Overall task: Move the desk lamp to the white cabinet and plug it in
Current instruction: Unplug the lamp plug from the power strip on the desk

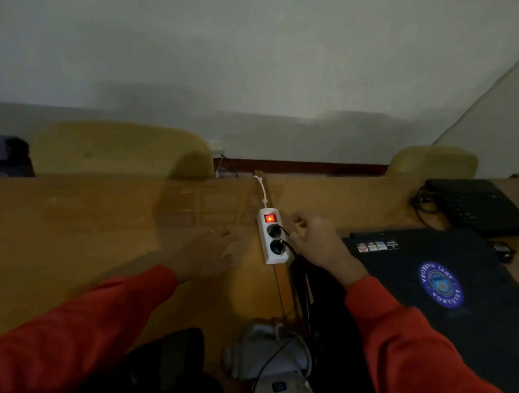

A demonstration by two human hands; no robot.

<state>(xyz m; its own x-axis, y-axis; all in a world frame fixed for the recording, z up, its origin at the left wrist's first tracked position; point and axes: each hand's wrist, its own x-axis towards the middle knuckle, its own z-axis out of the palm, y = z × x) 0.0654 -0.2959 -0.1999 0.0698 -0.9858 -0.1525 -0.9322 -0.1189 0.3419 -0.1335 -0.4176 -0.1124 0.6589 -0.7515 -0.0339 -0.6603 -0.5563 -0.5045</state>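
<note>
A white power strip (270,237) with a glowing red switch (269,218) lies on the wooden desk (74,226). Two black plugs sit in it, an upper plug (275,230) and a lower plug (277,247), and their black cables run down toward me. My right hand (319,241) is just right of the strip, its fingers loosely curled beside the plugs' cables with nothing held. My left hand (215,249), blurred, is spread low over the desk just left of the strip. A grey-white object (279,372) with a cable lies at the bottom; I cannot tell if it is the lamp. No white cabinet is in view.
A closed black laptop (439,286) with a round blue sticker lies on the right. Behind it is another black device (479,206) with cables. Two yellow chair backs (123,148) (435,162) stand beyond the desk. A wall socket (215,146) is low on the far wall.
</note>
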